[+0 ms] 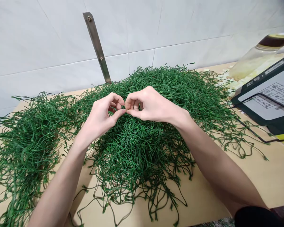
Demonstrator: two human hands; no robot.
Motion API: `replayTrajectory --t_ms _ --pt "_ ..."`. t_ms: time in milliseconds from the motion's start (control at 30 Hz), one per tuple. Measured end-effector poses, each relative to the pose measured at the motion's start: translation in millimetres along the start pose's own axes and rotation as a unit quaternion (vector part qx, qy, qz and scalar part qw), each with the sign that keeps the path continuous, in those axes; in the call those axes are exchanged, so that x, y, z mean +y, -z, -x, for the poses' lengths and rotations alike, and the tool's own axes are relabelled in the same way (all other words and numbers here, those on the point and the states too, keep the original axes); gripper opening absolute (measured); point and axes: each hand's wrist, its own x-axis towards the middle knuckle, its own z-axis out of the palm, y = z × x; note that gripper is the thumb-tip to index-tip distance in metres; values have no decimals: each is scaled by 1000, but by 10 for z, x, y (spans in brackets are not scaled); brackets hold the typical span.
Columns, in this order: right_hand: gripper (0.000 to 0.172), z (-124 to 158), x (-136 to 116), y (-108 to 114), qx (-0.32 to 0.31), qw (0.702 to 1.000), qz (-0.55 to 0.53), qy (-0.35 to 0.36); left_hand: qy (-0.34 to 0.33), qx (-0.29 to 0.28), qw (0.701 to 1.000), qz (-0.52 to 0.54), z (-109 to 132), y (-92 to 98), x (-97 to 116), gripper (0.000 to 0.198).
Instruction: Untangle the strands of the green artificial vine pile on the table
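A large tangled heap of thin green plastic stems (pixel 142 151) with small branched tips spreads over the tabletop. Above its middle, my left hand (pixel 106 113) is closed, its thumb stretched toward the bent forefinger. My right hand (pixel 146 104) pinches thumb and forefinger together, palm turned inward. The fingertips of both hands meet or nearly meet at one spot. Whatever is between them is too small to make out.
Another pile of green stems (pixel 30 151) lies at the left on the wooden table (pixel 257 176). A metal strip (pixel 97 44) leans against the tiled wall (pixel 184 25). At right are a dark-capped clear jar (pixel 251 60), pale small pieces (pixel 223 77) and a dark labelled box (pixel 257 116).
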Motion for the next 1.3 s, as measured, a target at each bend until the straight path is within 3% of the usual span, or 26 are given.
replayTrajectory --t_ms 100,200,367,467,633,767,833,933,1033,1300 --pt "6 10 16 19 24 999 -20 -6 11 -46 999 16 -3 -10 -7 19" --pt "3 16 4 26 51 998 -43 -1 27 -58 998 25 0 -24 -7 18" --pt "10 15 -9 -2 32 997 -65 -19 0 -5 998 -56 12 -50 -19 12" --pt "11 10 7 -25 13 997 -72 -31 -17 35 998 -50 23 -62 -24 14" --pt "13 -7 49 -39 -17 992 -95 -79 -15 54 998 -27 31 -91 -11 19" --pt "16 -19 89 -39 20 987 -146 -64 2 63 998 -15 14 -110 -18 17" --pt "17 -22 107 -40 46 983 -174 -48 38 44 998 5 -1 -105 -33 21" --pt "18 -27 135 -61 42 978 -201 -40 100 -42 994 23 -21 -77 -56 29" --pt "16 -44 170 -125 23 970 -237 -52 96 -110 989 -18 -32 -52 -67 23" --pt "17 -78 187 -234 12 946 -280 -162 46 -74 985 -152 -16 -131 -29 25"
